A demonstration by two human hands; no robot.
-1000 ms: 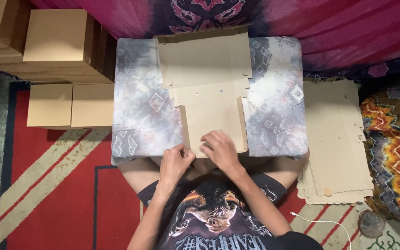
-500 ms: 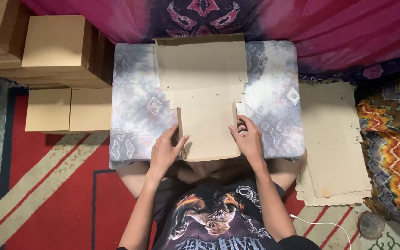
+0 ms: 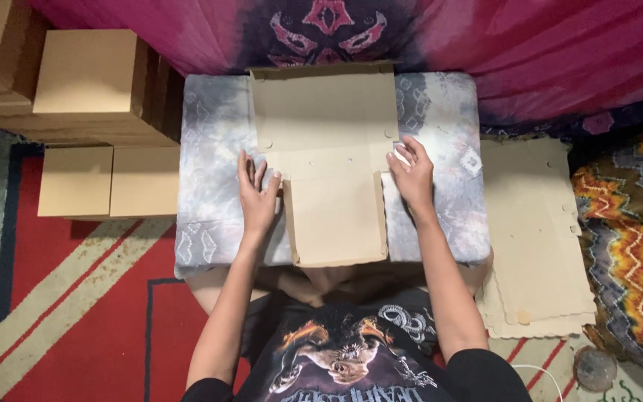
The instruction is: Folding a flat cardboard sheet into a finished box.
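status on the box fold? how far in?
Done: folded boxes stacked at the far left. In hand: one flat cardboard blank on the cloth-covered board; left hand and right hand press its side flaps, with no walls standing. Left: the stack of flat blanks at the right.

Folded brown cardboard boxes (image 3: 91, 74), stacked at upper left; two more boxes (image 3: 109, 181) side by side below them. Pile of flat cardboard blanks (image 3: 533, 238), right. Red striped rug (image 3: 61, 298); magenta patterned cloth (image 3: 530, 52); zigzag-patterned textile (image 3: 634, 246), far right.
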